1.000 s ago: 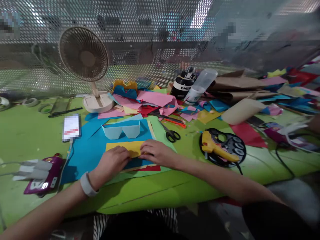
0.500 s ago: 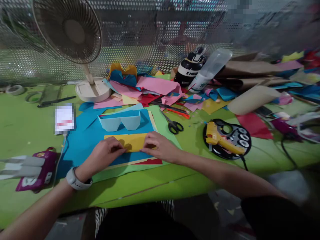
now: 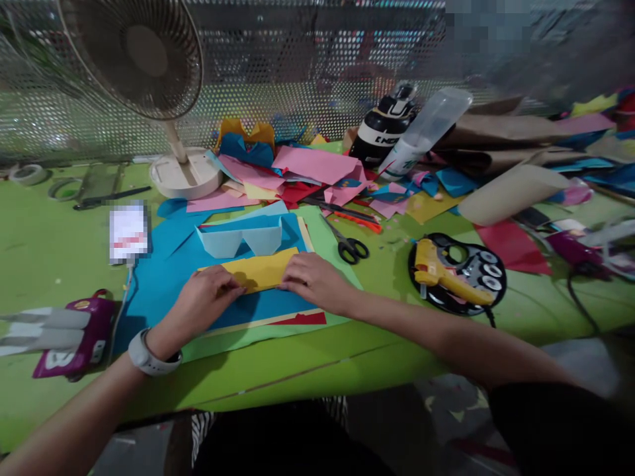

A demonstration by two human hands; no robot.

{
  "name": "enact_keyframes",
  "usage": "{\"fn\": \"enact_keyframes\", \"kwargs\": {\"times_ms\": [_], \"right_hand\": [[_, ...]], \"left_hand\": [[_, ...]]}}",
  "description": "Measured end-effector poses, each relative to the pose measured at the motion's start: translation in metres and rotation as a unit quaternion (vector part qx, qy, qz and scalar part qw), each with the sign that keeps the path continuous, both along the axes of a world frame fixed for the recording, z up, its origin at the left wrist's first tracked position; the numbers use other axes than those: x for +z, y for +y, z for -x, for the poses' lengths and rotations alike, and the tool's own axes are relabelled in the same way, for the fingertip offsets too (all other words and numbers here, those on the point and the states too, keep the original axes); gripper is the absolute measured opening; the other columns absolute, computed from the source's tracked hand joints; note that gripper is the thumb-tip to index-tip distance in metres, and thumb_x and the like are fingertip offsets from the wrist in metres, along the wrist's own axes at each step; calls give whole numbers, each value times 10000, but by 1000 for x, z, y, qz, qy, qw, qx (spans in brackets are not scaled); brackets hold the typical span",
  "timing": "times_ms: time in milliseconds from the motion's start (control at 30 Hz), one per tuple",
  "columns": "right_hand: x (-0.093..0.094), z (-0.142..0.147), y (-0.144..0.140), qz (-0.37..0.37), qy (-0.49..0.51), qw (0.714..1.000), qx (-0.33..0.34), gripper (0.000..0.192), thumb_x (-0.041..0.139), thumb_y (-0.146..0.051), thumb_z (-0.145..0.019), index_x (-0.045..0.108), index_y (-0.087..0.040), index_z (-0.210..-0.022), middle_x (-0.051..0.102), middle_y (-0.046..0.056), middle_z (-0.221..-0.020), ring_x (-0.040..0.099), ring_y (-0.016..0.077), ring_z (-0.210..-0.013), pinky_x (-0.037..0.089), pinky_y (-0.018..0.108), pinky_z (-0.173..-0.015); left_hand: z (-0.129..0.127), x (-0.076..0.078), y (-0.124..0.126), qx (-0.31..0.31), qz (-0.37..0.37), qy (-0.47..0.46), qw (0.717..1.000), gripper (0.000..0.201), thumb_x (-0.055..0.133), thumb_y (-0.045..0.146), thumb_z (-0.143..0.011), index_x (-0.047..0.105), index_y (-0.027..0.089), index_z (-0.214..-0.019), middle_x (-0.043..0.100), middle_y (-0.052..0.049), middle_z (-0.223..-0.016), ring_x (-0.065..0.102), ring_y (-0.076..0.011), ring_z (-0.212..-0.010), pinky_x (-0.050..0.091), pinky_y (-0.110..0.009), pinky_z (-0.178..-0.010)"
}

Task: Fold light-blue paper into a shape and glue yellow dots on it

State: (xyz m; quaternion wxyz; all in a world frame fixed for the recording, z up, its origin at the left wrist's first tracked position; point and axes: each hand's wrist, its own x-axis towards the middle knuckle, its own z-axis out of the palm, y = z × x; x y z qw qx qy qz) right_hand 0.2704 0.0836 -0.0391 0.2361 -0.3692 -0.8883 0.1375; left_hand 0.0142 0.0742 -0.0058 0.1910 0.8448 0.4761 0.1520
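A strip of yellow paper [image 3: 262, 270] lies slightly tilted over a large blue sheet [image 3: 171, 291]. My left hand [image 3: 212, 297] pinches its near edge at the left. Close by, my right hand [image 3: 317, 281] grips the same strip at its right end, covering that corner. Just beyond the strip stand light-blue paper glasses [image 3: 243, 241], with folded arms reaching back. Beneath the blue sheet, the edges of cream, red and green paper [image 3: 347, 270] show. Black-handled scissors [image 3: 351, 248] rest to the right of the stack.
A yellow hot glue gun [image 3: 449, 274] lies on a black holder [image 3: 499, 291] at right. A fan [image 3: 186, 178], paper scraps [image 3: 317, 165], a black bottle [image 3: 380, 135] and a spray bottle [image 3: 426, 135] line the back. At left are a phone [image 3: 127, 231] and a purple object [image 3: 82, 330].
The yellow strip has tilted, its right end shifting up toward the paper glasses. My right hand has moved slightly away from me with it; my left fingers still hold the near edge.
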Motion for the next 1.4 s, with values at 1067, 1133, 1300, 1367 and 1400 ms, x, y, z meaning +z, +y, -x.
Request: {"fn": "enact_keyframes", "kwargs": {"times_ms": [1067, 1133, 1300, 1367, 1400], "right_hand": [[8, 11, 7, 150, 20, 987, -50, 184, 687, -282, -856, 636, -173, -716, 651, 15, -727, 552, 154, -724, 375, 281, -664], [9, 9, 8, 155, 16, 987, -47, 166, 681, -282, -861, 650, -174, -739, 662, 17, -742, 565, 158, -743, 383, 291, -691], [11, 6, 10, 170, 0, 985, -40, 135, 660, -267, -876, 668, -178, -775, 687, 25, -793, 583, 176, -811, 390, 308, -734], [10, 7, 11, 172, -5, 984, -43, 137, 655, -265, -879, 669, -180, -773, 689, 25, -791, 581, 176, -807, 388, 309, -728], [10, 7, 11, 170, -6, 984, -45, 138, 655, -265, -879, 669, -180, -771, 689, 24, -788, 579, 175, -801, 385, 309, -725]], "left_hand": [[-28, -34, -49, -60, -184, 128, 973, 968, 334, 727, -870, 28, 103, -1544, 270, -194, -1566, 220, -312, -1457, 48, -495, -1188], [-24, -35, -46, -62, -175, 123, 975, 970, 340, 729, -867, 6, 121, -1546, 267, -175, -1572, 204, -307, -1463, 38, -482, -1191], [-23, -32, -44, -79, -170, 123, 975, 962, 362, 720, -869, -2, 144, -1548, 248, -156, -1582, 195, -294, -1466, 43, -456, -1195], [-23, -32, -43, -82, -172, 122, 974, 953, 349, 712, -878, -6, 134, -1547, 251, -162, -1580, 205, -298, -1463, 53, -460, -1193], [-23, -32, -43, -83, -173, 122, 974, 952, 342, 713, -880, -5, 129, -1547, 254, -165, -1578, 209, -302, -1462, 57, -463, -1191]]}}
